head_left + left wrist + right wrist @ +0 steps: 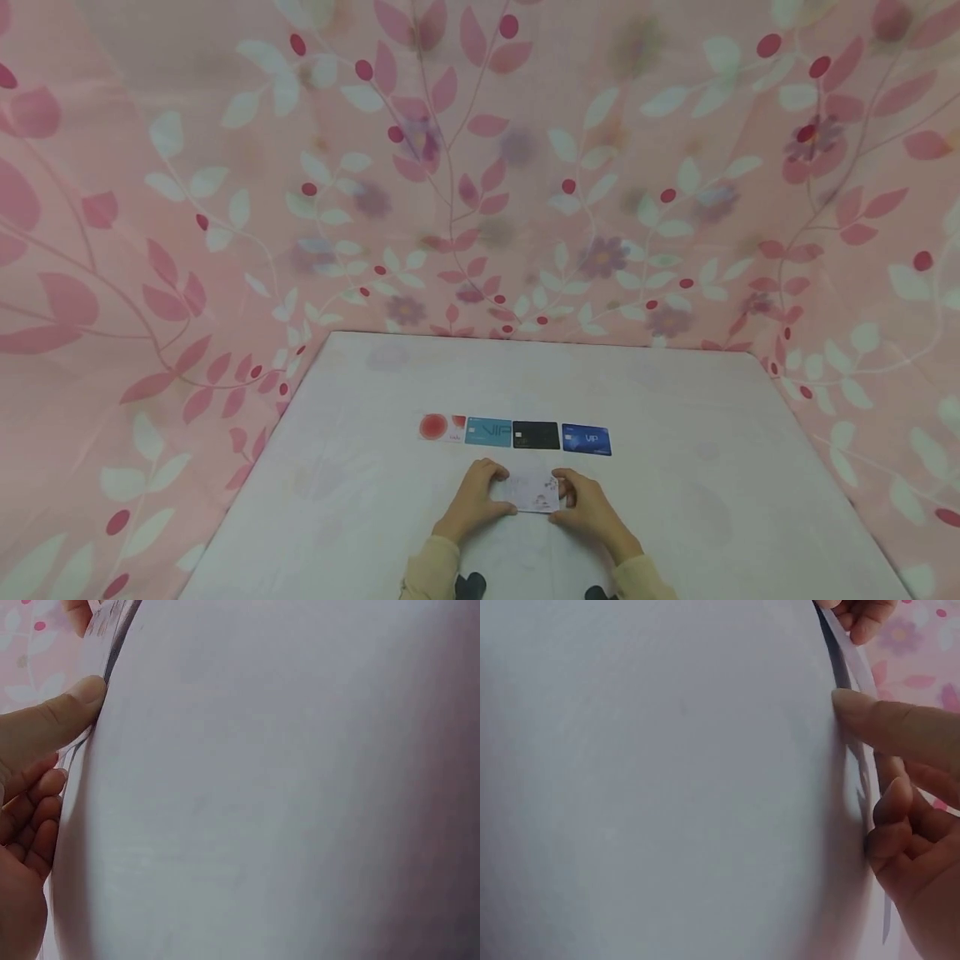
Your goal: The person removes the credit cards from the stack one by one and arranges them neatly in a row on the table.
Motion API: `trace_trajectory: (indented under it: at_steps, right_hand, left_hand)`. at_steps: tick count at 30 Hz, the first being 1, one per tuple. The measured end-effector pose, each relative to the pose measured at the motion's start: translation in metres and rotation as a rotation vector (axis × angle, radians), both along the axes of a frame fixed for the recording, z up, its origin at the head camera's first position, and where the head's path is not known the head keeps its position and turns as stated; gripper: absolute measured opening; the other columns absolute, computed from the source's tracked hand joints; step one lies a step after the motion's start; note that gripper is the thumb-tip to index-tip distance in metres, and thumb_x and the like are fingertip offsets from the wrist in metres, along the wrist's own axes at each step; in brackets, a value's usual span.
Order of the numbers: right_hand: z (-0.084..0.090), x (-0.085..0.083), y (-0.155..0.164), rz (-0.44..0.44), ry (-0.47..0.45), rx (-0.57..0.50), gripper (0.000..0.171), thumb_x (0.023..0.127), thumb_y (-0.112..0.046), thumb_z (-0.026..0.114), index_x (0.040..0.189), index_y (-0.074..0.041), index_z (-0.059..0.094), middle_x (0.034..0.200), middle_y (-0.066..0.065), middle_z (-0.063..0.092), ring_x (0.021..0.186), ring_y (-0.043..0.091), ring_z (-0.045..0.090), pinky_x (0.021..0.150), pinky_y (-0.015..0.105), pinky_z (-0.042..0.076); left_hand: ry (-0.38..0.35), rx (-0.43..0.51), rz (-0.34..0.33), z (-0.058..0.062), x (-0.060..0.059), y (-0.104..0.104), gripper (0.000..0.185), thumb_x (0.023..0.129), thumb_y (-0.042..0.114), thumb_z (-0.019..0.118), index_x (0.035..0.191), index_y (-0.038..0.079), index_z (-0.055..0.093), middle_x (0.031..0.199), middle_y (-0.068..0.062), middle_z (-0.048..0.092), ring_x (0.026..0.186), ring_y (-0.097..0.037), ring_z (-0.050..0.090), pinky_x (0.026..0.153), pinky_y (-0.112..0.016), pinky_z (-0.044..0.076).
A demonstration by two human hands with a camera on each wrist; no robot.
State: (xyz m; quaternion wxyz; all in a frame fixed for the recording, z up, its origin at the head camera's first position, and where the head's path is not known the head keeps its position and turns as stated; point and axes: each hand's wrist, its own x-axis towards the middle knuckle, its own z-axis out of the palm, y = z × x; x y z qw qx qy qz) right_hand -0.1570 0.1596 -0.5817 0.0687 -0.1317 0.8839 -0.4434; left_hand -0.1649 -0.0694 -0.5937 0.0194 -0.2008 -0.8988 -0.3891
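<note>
A: Where's the card (534,491)?
B: Bottom centre, long axis left-right, between both hands.
A: Grip?
B: Left hand (474,498) pinches its left end, right hand (588,505) its right end (equally near). Card row (514,434) lies just above.

A white table (337,467) stands against pink floral fabric walls (225,167).
</note>
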Motion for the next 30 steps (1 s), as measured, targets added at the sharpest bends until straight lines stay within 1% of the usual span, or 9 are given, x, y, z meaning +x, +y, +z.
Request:
trace_trajectory:
  at_steps: [4,7,10,13,17,20,22,26,30]
  right_hand:
    - [-0.004,0.0,0.003,0.009,0.036,-0.021,0.062,0.063,-0.007,0.083,0.118,0.007,0.057,0.079,-0.001,0.054,0.066,0.006,0.043,0.057,0.02,0.04]
    - [-0.005,-0.001,0.005,0.035,0.044,-0.044,0.061,0.065,-0.01,0.083,0.119,0.006,0.057,0.084,-0.001,0.055,0.069,0.005,0.045,0.059,0.02,0.04]
    - [-0.005,-0.002,0.007,0.068,0.05,-0.061,0.06,0.068,-0.013,0.082,0.119,0.005,0.057,0.086,0.0,0.054,0.07,0.006,0.045,0.06,0.021,0.04]
    - [-0.004,-0.002,0.009,0.092,0.05,-0.08,0.059,0.069,-0.015,0.081,0.119,0.006,0.057,0.086,0.0,0.053,0.072,0.007,0.046,0.062,0.021,0.039]
    - [-0.004,-0.002,0.012,0.106,0.062,-0.11,0.059,0.07,-0.015,0.081,0.12,0.006,0.057,0.085,0.001,0.053,0.072,0.008,0.047,0.063,0.021,0.04]
    - [-0.004,-0.002,0.013,0.115,0.079,-0.119,0.059,0.07,-0.015,0.081,0.12,0.006,0.057,0.086,0.001,0.054,0.072,0.009,0.048,0.062,0.021,0.041]
    - [-0.004,-0.002,0.014,0.115,0.078,-0.117,0.059,0.07,-0.016,0.081,0.121,0.005,0.057,0.088,0.001,0.055,0.072,0.009,0.049,0.063,0.021,0.041]
    - [0.0,-0.001,0.014,0.098,0.055,-0.088,0.061,0.069,-0.016,0.081,0.122,0.004,0.057,0.09,0.002,0.058,0.073,0.01,0.051,0.063,0.021,0.044]
    - [0.007,0.001,0.017,0.083,0.051,-0.023,0.062,0.067,-0.014,0.082,0.121,0.004,0.058,0.092,0.001,0.059,0.076,0.011,0.053,0.066,0.023,0.047]
  left_hand:
    - [-0.047,0.001,-0.004,0.0,-0.002,-0.002,0.053,0.062,0.026,0.086,0.106,0.006,0.064,0.099,0.0,0.059,0.096,-0.016,0.051,0.09,-0.033,0.044]
    - [-0.077,-0.008,-0.012,0.001,-0.004,-0.003,0.058,0.061,0.027,0.087,0.11,0.005,0.066,0.1,0.0,0.059,0.097,-0.017,0.051,0.091,-0.034,0.044]
    - [-0.09,-0.013,-0.025,0.002,-0.005,-0.004,0.06,0.059,0.027,0.088,0.111,0.005,0.067,0.1,0.0,0.058,0.098,-0.018,0.051,0.092,-0.035,0.044]
    - [-0.1,0.003,-0.047,0.003,-0.006,-0.005,0.058,0.058,0.025,0.088,0.109,0.005,0.068,0.1,-0.001,0.058,0.097,-0.019,0.052,0.092,-0.036,0.044]
    - [-0.118,0.016,-0.071,0.007,-0.006,-0.005,0.059,0.059,0.023,0.088,0.111,0.005,0.067,0.105,-0.002,0.061,0.102,-0.02,0.054,0.095,-0.036,0.044]
    - [-0.141,0.028,-0.068,0.008,-0.006,-0.004,0.059,0.061,0.023,0.087,0.113,0.005,0.066,0.109,-0.003,0.063,0.105,-0.02,0.056,0.097,-0.036,0.043]
    - [-0.154,0.043,-0.064,0.006,-0.005,-0.004,0.059,0.061,0.023,0.086,0.113,0.005,0.065,0.11,-0.003,0.064,0.105,-0.019,0.057,0.097,-0.035,0.045]
    - [-0.143,0.058,-0.062,0.006,-0.004,-0.002,0.057,0.061,0.023,0.086,0.112,0.006,0.066,0.109,-0.002,0.065,0.103,-0.017,0.059,0.094,-0.033,0.046]
    - [-0.103,0.061,-0.065,0.009,-0.005,0.003,0.056,0.061,0.022,0.087,0.111,0.006,0.067,0.107,-0.002,0.067,0.102,-0.017,0.06,0.094,-0.033,0.046]
